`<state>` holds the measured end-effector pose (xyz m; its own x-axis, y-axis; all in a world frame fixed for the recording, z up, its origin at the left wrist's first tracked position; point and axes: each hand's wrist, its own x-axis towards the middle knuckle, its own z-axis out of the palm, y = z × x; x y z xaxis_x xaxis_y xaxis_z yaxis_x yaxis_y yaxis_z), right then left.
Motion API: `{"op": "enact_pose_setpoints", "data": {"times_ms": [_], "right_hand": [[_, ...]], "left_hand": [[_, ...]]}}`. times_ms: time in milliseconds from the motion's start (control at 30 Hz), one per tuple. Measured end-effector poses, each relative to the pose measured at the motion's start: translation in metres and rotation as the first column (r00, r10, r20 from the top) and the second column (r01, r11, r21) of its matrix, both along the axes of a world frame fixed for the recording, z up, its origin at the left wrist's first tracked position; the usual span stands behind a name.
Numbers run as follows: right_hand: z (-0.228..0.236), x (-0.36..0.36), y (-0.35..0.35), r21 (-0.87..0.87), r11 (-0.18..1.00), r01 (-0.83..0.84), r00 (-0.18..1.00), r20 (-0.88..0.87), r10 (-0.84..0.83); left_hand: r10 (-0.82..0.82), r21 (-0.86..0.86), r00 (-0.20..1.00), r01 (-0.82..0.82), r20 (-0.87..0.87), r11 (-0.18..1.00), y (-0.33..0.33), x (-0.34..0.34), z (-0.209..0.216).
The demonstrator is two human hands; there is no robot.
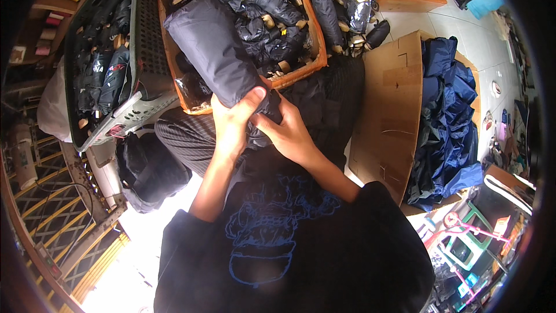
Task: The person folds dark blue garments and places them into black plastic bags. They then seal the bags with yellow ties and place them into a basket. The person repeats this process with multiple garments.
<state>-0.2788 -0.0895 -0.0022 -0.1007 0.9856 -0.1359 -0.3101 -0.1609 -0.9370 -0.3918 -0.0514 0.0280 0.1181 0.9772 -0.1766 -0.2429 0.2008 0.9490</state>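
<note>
Tiled floor point(452, 23) is visible far right. Dark fabric roll point(211, 49) is held over the orange-edged box point(304, 74), near end clasped by left hand point(231, 119) and right hand point(291, 133); fabric is best kept taut under even thumb pressure.

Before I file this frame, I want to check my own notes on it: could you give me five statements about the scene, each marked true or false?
1. The left hand and the right hand both hold the dark roll. True.
2. The blue fabric lies to the person's left. False: it is on the right, in a cardboard box.
3. The gray perforated basket contains dark bundles. True.
4. The orange-edged box is empty. False: many dark bundles fill it.
5. The person's black top shows a blue line drawing. True.
</note>
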Motion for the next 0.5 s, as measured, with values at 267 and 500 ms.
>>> {"op": "enact_pose_setpoints", "data": {"times_ms": [267,500], "right_hand": [[0.002,0.001,0.002,0.091,0.993,-0.076,0.981,-0.172,0.091],[0.014,0.007,0.01,-0.086,0.97,-0.227,0.968,-0.13,0.215]], "left_hand": [[-0.012,0.074,0.957,-0.01,0.29,0.997,-0.005,-0.008,-0.002],[-0.023,0.138,0.982,-0.003,0.187,0.99,0.003,-0.023,-0.011]]}}
